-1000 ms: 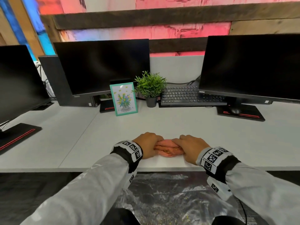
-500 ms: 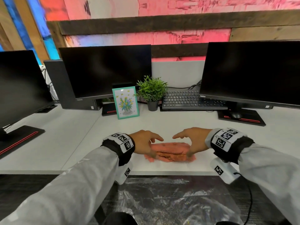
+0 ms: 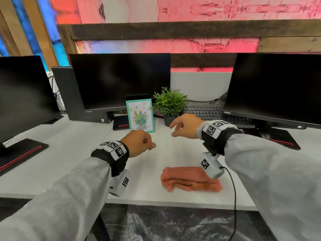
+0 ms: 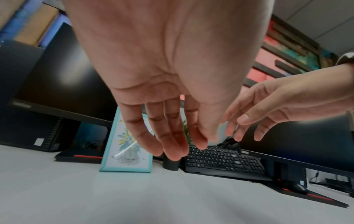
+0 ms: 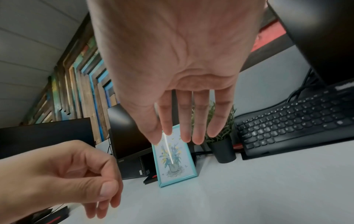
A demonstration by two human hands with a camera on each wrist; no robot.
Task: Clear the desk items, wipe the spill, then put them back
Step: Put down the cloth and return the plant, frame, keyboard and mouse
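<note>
Both hands hang above the counter (image 3: 173, 153) at mid-frame and hold nothing. The left hand (image 3: 139, 142) has its fingers loosely curled, thumb near the forefinger. The right hand (image 3: 186, 126), just right of it and higher in the frame, has relaxed, slightly spread fingers. Below them, near the counter's front edge, lies the folded orange cloth (image 3: 189, 180). Above the hands stand the teal picture frame (image 3: 140, 116) and, just to its right, the small potted plant (image 3: 169, 103); a black keyboard (image 3: 203, 110) lies further right.
</note>
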